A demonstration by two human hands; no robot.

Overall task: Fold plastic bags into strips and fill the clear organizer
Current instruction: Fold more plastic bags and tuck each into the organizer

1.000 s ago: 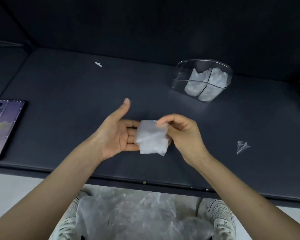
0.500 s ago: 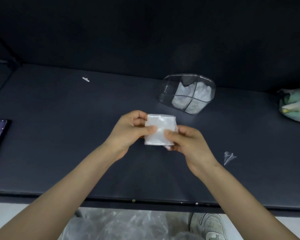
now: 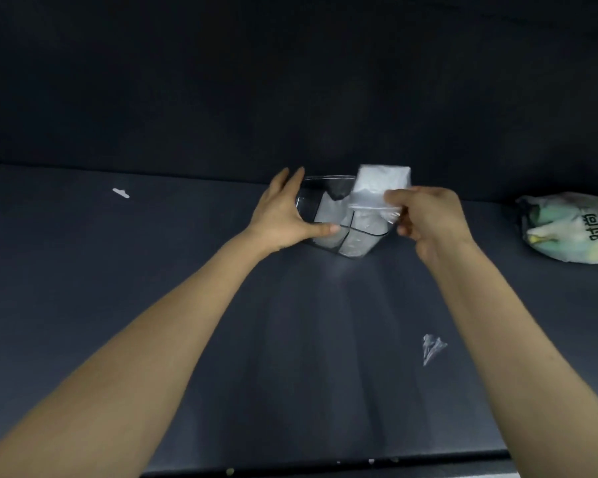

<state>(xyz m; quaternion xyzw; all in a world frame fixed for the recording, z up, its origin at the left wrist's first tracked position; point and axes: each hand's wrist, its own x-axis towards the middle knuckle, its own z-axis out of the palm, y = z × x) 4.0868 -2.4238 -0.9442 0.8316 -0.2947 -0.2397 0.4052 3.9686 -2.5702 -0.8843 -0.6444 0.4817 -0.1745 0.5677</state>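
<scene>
Bag [image 3: 380, 188] apparently just above organizer [image 3: 309, 205].

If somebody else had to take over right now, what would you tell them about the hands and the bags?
Left hand: grips the left side of the clear organizer, steadying it on the table.
Right hand: pinches a folded bag just above the organizer.
Done: packed bags already sit in some compartments.
Left: drop this bag in; the back-left compartment looks empty.
</scene>
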